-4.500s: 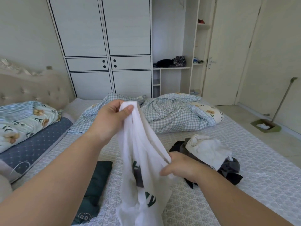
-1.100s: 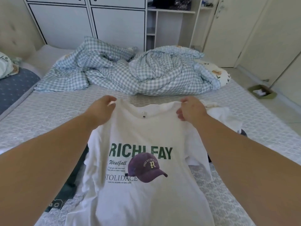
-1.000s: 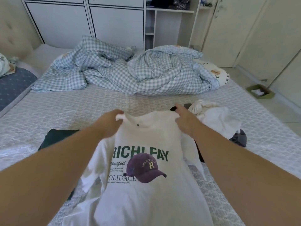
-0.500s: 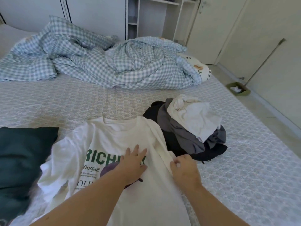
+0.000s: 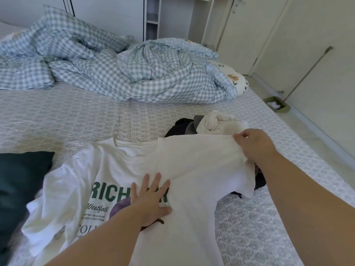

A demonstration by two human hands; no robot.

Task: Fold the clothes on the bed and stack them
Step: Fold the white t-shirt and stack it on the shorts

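A white T-shirt (image 5: 192, 169) lies front-up on the bed (image 5: 96, 120) near its near edge, its green lettering and purple cap print partly covered. The left hand (image 5: 151, 198) rests flat on the print, fingers straight and spread, pressing the cloth to the bed. Toward the bed's right edge the right hand (image 5: 253, 146) pinches the shirt's right sleeve and holds it pulled out sideways, raised over a pile of unfolded clothes (image 5: 207, 125); the two hands are well apart. That pile, black, grey and cream pieces bunched together, lies just beyond and partly under the stretched sleeve. At the bed's left edge, touching the shirt's other sleeve, sits a dark green garment (image 5: 19, 185) laid flat. Farther across the bed a blue-and-white checked duvet (image 5: 124, 73) is heaped in folds, with a floral pillow (image 5: 236, 81) showing at its right end. On the floor beyond the bed's right edge stands a green dustpan (image 5: 276, 104) against the wall.
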